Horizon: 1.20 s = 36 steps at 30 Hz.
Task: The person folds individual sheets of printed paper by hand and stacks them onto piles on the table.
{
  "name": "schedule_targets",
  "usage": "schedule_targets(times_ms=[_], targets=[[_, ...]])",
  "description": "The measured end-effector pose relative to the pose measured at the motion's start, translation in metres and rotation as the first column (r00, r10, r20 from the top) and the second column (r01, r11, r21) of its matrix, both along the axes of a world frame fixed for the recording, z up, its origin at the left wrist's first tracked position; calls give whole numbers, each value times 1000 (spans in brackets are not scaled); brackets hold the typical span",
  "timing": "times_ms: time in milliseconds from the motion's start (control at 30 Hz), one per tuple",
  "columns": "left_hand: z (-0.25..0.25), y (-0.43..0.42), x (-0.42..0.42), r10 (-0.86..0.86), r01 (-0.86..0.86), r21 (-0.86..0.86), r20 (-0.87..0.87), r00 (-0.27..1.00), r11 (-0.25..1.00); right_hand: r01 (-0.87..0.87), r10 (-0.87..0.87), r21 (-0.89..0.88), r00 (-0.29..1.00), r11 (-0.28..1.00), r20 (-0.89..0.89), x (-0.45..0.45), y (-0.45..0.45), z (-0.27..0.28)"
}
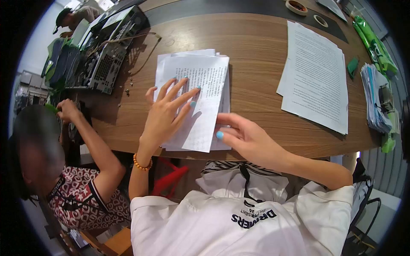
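A stack of printed sheets [194, 115] lies on the desk in front of me, its top sheet slightly skewed over the pages beneath. My left hand [171, 100] rests flat on this top sheet with its fingers spread. At the stack's right edge is my right hand [241, 134], its fingers loosely bent and thumb apart from the index finger. The index fingertip meets the edge of the top sheet; whether it slips under the paper, I cannot tell. No sheet shows gripped between thumb and finger.
Another printed stack [316, 81] lies to the right on the wooden desk [256, 55]. Tape rolls [296, 7] sit at the far edge. An opened computer case [106, 64] with a loose cable stands at left. A co-worker [85, 183] sits beside me on the left.
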<state>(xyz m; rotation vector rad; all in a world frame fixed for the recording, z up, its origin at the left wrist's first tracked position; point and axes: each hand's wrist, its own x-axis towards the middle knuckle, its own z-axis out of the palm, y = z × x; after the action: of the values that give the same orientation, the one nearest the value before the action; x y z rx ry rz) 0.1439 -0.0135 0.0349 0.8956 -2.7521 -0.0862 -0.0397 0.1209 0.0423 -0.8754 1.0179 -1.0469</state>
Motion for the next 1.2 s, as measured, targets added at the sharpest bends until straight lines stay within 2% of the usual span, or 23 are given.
schedule_targets(times_ms=[33,100,167,200,233,300,333,400,433,467,500,600,633,700,733,767,833,933,967,1033,1067,1100,1200], targets=[[2,-3,-3,-7,7,-9,12,1000,1000,17,-17,4,1000,1000,-6,-11,4,8],[9,-4,-8,-36,36,10,17,999,999,-170,149,-6,875,985,-460,-39,16,31],[9,-7,-10,-15,19,-53,66,998,998,-269,-84,-317,626,910,-775,-75,31,23],[13,-9,-16,-45,46,-44,43,998,998,-194,-190,-342,542,919,-819,-92,41,30],[19,-11,-20,-36,40,-40,91,995,998,-181,-193,-329,521,927,-831,-108,49,32],[28,-15,-32,-51,58,-49,132,990,997,-205,-407,-397,-6,895,-913,-137,62,34],[34,-17,-41,-73,83,-48,176,982,995,-196,-400,-388,-24,900,-916,-148,66,31],[52,-19,-60,-110,122,-48,206,973,991,-307,-402,-320,-257,896,-879,-167,74,16],[63,-18,-72,-84,107,-63,300,950,992,-297,-396,-314,-276,902,-876,-174,77,8],[70,-16,-84,-56,95,-80,392,918,992,-344,-403,-300,-285,890,-870,-179,79,-2],[72,-13,-98,-72,110,-79,380,922,991,-392,-410,-283,-291,875,-864,-183,80,-7],[68,-8,-130,-249,279,-176,176,952,944,-486,-507,-328,-300,810,-808,-182,79,-13],[60,-5,-140,-254,285,-177,174,951,942,-535,-553,-352,-277,768,-786,-180,78,-14],[44,0,-156,-474,468,-151,-4,880,871,-527,-588,-408,-230,746,-776,-172,78,-6],[37,2,-161,-475,469,-153,-3,880,870,-476,-580,-460,-138,750,-803,-167,80,-4],[29,4,-165,-549,524,-205,-91,831,827,-420,-571,-505,-42,755,-820,-162,83,-2],[24,6,-167,-618,571,-257,-172,767,780,-340,-546,-521,25,783,-837,-154,90,1],[20,10,-158,-725,644,-332,-318,611,689,-128,-324,-397,385,909,-864,-142,98,18],[24,13,-152,-726,648,-326,-317,611,688,-123,-322,-396,389,910,-863,-141,98,24],[43,22,-139,-763,637,-421,-314,565,646,3,-268,-334,605,943,-750,-141,95,33],[46,31,-133,-762,639,-416,-313,567,646,9,-275,-338,600,941,-751,-144,92,45],[49,45,-130,-768,537,-561,-350,536,630,-5,-296,-364,572,931,-765,-148,86,59],[58,62,-140,-885,472,-816,-100,454,334,-175,-324,-446,468,878,-822,-164,58,93]])
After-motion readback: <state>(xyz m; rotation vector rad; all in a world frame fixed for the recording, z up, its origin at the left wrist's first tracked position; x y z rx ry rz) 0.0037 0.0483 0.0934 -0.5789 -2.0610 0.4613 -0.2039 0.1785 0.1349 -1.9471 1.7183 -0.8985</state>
